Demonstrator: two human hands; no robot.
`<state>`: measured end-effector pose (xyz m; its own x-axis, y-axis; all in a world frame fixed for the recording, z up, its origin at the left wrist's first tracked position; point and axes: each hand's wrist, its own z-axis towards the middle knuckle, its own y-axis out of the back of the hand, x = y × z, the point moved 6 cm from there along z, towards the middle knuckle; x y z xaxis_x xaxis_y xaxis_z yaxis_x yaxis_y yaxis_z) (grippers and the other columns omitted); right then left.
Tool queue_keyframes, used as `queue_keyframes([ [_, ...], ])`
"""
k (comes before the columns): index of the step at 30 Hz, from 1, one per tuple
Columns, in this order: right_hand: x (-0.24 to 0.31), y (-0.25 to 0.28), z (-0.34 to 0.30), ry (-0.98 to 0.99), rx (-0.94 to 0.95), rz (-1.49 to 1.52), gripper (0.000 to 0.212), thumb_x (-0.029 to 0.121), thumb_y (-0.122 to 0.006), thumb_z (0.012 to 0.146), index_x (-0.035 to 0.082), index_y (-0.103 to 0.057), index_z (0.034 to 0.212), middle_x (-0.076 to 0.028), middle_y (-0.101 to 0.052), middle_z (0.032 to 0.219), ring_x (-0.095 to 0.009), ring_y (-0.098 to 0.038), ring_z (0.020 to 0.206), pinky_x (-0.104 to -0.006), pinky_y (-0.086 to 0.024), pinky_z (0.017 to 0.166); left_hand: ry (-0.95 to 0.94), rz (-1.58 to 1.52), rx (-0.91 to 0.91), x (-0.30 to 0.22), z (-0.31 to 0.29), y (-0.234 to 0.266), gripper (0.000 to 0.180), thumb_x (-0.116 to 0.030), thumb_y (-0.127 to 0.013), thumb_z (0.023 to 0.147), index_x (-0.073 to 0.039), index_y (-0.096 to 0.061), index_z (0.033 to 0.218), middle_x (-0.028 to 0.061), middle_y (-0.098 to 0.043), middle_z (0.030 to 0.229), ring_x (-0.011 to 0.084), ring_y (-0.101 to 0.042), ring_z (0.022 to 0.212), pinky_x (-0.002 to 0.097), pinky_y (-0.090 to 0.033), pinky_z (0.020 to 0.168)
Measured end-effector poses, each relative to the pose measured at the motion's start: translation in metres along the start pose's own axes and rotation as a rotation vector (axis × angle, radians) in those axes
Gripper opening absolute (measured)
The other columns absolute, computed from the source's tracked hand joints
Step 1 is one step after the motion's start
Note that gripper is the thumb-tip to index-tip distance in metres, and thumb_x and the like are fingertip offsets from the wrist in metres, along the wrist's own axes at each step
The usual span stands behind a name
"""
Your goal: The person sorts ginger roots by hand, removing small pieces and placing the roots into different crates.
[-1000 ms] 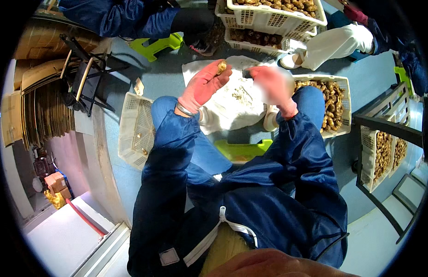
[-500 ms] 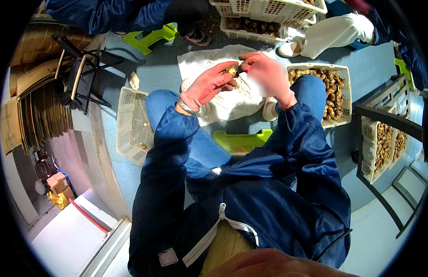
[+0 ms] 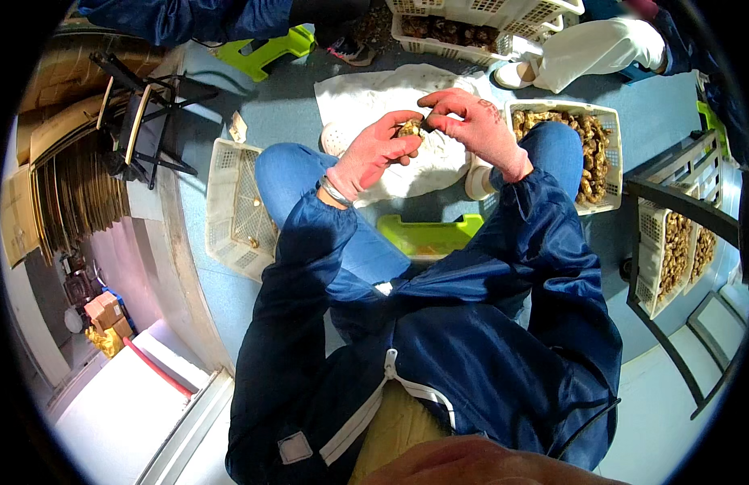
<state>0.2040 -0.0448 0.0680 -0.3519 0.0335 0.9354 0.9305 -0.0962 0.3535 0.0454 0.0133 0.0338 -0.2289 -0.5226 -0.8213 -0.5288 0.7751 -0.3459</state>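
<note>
Both my hands wear pink-red gloves and meet above a white cloth (image 3: 362,101) spread on the floor between my feet. In my left hand (image 3: 378,152), thumb and fingers close around a small knobby yellow-brown piece (image 3: 410,128), a mushroom or root by its look. From the right, my right hand (image 3: 478,129) comes up against it, with thumb and forefinger bent together at its upper edge. Something small and dark shows at those fingertips, too small to name. Similar brown lumpy pieces (image 3: 591,153) fill a white basket (image 3: 615,174) beside my right knee.
By my left knee stands a white basket (image 3: 221,218) with a few bits in it. A green stool (image 3: 431,234) lies below my legs. Stacked white crates (image 3: 504,10) and a co-worker's white-trousered leg (image 3: 601,52) are ahead. A black metal frame (image 3: 681,206) stands right, folded cardboard (image 3: 75,182) left.
The right hand's fingers have drawn closer together at the piece, and the hand now shows sharply instead of blurred. The whole view has shifted slightly; the left hand keeps its hold.
</note>
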Motion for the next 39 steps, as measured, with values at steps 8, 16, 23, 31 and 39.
queue_keyframes([
  [8,-0.004,0.002,-0.001,0.021,-0.04,0.01,0.016,0.019,-0.066,0.087,0.004,-0.069,0.091,-0.008,-0.065,0.115,-0.021,-0.063,0.096,-0.0313,-0.05,0.083,-0.015,0.044,-0.005,0.0,0.003,0.0,0.054,-0.016,-0.069,0.086,-0.001,-0.047,0.133,0.0049,-0.06,0.101,0.01,-0.057,0.083,0.023,-0.048,0.071],
  [16,-0.006,0.0,0.0,0.004,0.001,0.006,0.015,0.017,-0.066,0.086,0.004,-0.068,0.094,-0.009,-0.064,0.117,-0.022,-0.061,0.105,-0.0333,-0.049,0.089,-0.013,0.067,-0.05,0.005,0.004,0.002,0.055,-0.015,-0.072,0.084,0.0,-0.049,0.132,0.0057,-0.062,0.101,0.01,-0.059,0.082,0.0229,-0.049,0.068],
  [23,-0.009,-0.001,-0.002,0.011,0.008,-0.006,0.013,0.016,-0.064,0.089,0.004,-0.068,0.092,-0.005,-0.064,0.12,-0.018,-0.06,0.102,-0.0302,-0.05,0.085,-0.013,0.101,-0.075,0.008,0.006,0.003,0.055,-0.012,-0.075,0.083,-0.001,-0.051,0.131,0.0058,-0.062,0.102,0.0092,-0.059,0.078,0.0214,-0.049,0.066],
  [31,-0.007,0.0,-0.001,-0.029,-0.008,-0.001,0.015,0.016,-0.064,0.089,0.003,-0.069,0.097,-0.006,-0.064,0.118,-0.018,-0.061,0.1,-0.0301,-0.05,0.085,-0.028,0.047,-0.088,0.009,0.006,0.002,0.055,-0.01,-0.076,0.082,-0.001,-0.052,0.13,0.005,-0.063,0.101,0.0085,-0.058,0.075,0.0211,-0.048,0.063],
  [39,-0.007,0.0,0.0,0.025,-0.046,-0.054,0.016,0.018,-0.065,0.087,0.003,-0.068,0.092,-0.007,-0.065,0.115,-0.02,-0.062,0.096,-0.0307,-0.05,0.083,-0.038,0.112,-0.134,0.008,0.007,0.0,0.054,-0.009,-0.077,0.08,-0.001,-0.054,0.129,0.0034,-0.064,0.097,0.0065,-0.056,0.073,0.0201,-0.046,0.062],
])
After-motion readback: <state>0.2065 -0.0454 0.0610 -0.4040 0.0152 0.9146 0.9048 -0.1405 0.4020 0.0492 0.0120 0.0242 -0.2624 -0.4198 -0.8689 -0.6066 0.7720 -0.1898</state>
